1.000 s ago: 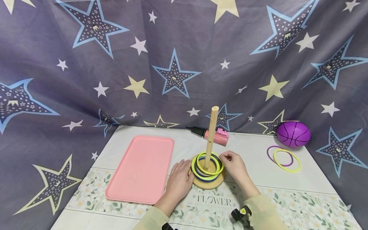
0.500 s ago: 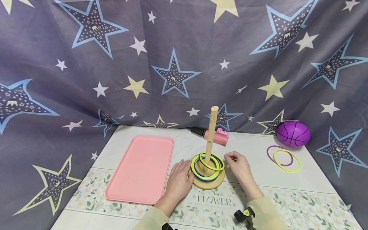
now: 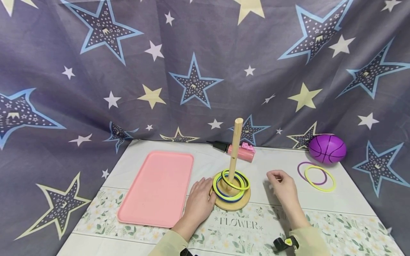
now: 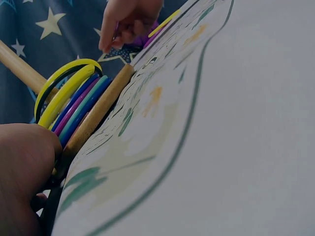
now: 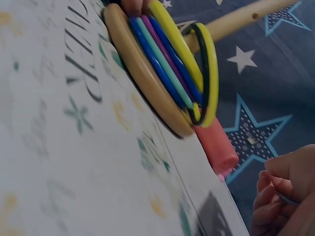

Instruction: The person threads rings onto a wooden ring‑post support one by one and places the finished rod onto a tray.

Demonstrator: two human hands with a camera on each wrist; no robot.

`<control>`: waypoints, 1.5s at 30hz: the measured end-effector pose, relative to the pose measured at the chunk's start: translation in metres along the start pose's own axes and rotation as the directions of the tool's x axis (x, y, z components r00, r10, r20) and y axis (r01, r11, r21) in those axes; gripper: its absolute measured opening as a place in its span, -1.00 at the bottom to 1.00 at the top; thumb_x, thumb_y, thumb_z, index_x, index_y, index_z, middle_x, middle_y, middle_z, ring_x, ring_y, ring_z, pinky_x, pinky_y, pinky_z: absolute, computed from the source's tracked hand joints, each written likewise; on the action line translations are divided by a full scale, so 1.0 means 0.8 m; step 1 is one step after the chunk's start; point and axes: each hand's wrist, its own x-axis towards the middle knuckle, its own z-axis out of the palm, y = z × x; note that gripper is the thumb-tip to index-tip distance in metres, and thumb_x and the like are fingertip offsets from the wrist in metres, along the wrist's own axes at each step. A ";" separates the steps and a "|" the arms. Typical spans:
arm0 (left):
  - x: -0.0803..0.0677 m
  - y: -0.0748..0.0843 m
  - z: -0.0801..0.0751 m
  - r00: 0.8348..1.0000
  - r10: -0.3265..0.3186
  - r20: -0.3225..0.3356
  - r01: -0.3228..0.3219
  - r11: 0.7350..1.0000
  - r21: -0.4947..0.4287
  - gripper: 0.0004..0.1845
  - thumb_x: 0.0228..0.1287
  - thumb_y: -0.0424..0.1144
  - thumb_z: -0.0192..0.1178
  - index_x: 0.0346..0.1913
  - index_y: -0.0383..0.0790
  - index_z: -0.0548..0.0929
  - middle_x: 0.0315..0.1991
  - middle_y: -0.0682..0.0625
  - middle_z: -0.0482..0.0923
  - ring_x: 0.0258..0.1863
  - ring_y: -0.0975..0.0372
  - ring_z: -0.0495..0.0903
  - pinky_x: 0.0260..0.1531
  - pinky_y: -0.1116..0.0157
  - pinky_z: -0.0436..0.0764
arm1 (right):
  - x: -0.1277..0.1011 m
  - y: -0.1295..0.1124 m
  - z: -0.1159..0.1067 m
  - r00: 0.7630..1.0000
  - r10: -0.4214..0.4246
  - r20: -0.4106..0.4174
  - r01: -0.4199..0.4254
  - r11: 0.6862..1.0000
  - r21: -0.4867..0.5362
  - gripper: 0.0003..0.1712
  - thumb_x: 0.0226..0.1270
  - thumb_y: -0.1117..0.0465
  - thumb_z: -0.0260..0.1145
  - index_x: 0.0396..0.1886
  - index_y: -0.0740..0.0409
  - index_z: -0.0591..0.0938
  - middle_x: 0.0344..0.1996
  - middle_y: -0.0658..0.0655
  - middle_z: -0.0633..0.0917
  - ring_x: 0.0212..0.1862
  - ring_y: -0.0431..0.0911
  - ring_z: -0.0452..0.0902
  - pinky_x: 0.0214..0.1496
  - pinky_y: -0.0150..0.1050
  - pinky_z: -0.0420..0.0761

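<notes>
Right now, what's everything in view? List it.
curtain: one, grey-purple with stars, behind table
table: one, white floral, below
tray: one, pink, table's left
stand: one, wooden, centre
stacked rings: six or more, multicoloured, on stand
pump: one, pink and black, behind stand
loose rings: two, purple and yellow, before ball
ball: one, purple, rear right
sleeves: two, pale, lower edge
wrist devices: two, black, lower edge
left hand: one, bare, at stand's base
right hand: one, bare, right of stand

We see the left grip cut off by its wrist view's edge. Right of that grip, the peg hides part of the pump, and we find the small print too blurred to read.
</notes>
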 end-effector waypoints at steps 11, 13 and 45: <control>0.001 -0.002 0.002 1.000 0.004 -0.007 -0.004 1.000 -0.002 -0.44 0.63 -0.18 0.21 0.57 -0.28 0.54 0.54 -0.21 0.52 0.64 -0.13 0.34 0.70 -0.14 0.14 | 0.006 0.018 -0.047 0.988 0.036 -0.149 -0.039 0.999 -0.021 -0.63 0.61 0.02 0.43 0.07 0.26 0.78 -0.26 0.11 0.77 -0.43 -0.23 0.59 -0.48 -0.39 0.61; 0.001 -0.002 0.002 1.000 0.004 -0.007 -0.004 1.000 0.000 -0.44 0.63 -0.19 0.21 0.57 -0.28 0.54 0.54 -0.21 0.52 0.64 -0.12 0.34 0.70 -0.14 0.14 | 0.008 0.023 -0.054 0.983 0.048 -0.176 -0.052 0.998 -0.019 -0.63 0.61 0.00 0.43 0.08 0.24 0.78 -0.28 0.05 0.76 -0.46 -0.25 0.58 -0.50 -0.40 0.61; 0.000 0.000 0.001 1.000 0.021 -0.018 -0.021 1.000 -0.004 -0.45 0.61 -0.20 0.23 0.56 -0.26 0.56 0.52 -0.21 0.54 0.62 -0.14 0.36 0.69 -0.16 0.15 | 0.026 0.098 -0.117 0.913 0.176 -0.369 -0.238 0.963 -0.130 -0.54 0.62 -0.03 0.39 0.24 0.22 0.76 -0.07 0.22 0.77 -0.32 -0.45 0.41 -0.14 -0.22 0.43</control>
